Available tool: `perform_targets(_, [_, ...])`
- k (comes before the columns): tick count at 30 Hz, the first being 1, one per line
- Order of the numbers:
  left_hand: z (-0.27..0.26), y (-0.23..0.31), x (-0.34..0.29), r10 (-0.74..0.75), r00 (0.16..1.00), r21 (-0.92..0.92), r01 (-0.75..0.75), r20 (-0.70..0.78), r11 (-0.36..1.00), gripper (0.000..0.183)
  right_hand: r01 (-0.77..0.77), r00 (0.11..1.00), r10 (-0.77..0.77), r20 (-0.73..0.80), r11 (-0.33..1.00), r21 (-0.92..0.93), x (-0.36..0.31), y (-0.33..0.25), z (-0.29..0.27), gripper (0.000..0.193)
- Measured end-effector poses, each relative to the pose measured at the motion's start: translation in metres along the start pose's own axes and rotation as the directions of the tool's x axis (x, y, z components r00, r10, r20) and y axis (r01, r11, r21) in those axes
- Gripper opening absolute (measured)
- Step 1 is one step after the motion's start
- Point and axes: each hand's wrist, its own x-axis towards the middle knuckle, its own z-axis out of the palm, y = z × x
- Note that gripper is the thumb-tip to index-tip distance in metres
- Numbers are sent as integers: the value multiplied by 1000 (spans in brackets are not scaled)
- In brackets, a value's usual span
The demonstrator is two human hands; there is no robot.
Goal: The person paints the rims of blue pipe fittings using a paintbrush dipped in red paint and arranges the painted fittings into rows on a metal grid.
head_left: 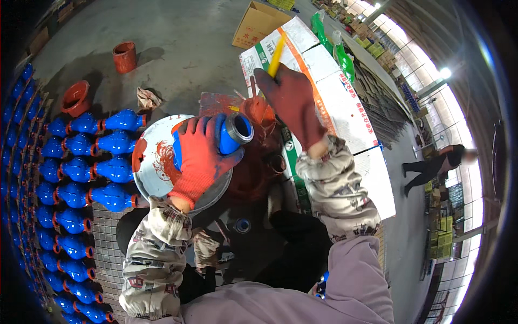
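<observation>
My left hand (200, 156), in a red glove, is wrapped round a blue-painted metal valve body (227, 139). Its round, bare-rimmed opening faces up and to the right. Under that hand sits a white round bucket top (156, 181) smeared with red paint. My right hand (294, 102), in a darker red glove, grips what looks like a paintbrush by its yellow handle (277, 55), which points up and away; the bristles are hidden. Just left of the right hand stands a red-stained paint pot (257, 112), with a thin stick beside it.
Several rows of blue valve bodies (113, 168) with orange-red ends lie on a mesh rack at left. Beyond stand two red buckets (124, 58) and a crumpled rag (148, 99). White cartons (345, 113) line the right, near an open cardboard box (259, 26). A person (440, 162) stands farther right.
</observation>
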Motion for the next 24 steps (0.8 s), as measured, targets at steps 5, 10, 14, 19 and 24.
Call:
perform_targets(5, [4,0,1,3,1000,9,-3,28,1000,84,248,964,-179,199,874,-418,27,2,18,44])
perform_targets(10, [4,6,1,-21,995,63,15,94,998,83,338,929,-227,291,843,-419,34,-4,34,41])
perform_targets(14, [6,9,-1,27,998,25,-29,60,999,83,373,914,-234,330,805,-461,31,-12,38,38])
perform_targets(19, [7,10,-1,85,995,31,-86,57,996,82,384,916,-276,290,813,-437,23,-28,34,36])
perform_targets(24, [4,10,-1,73,996,1,-73,56,997,80,449,893,-367,261,779,-437,6,-52,31,34])
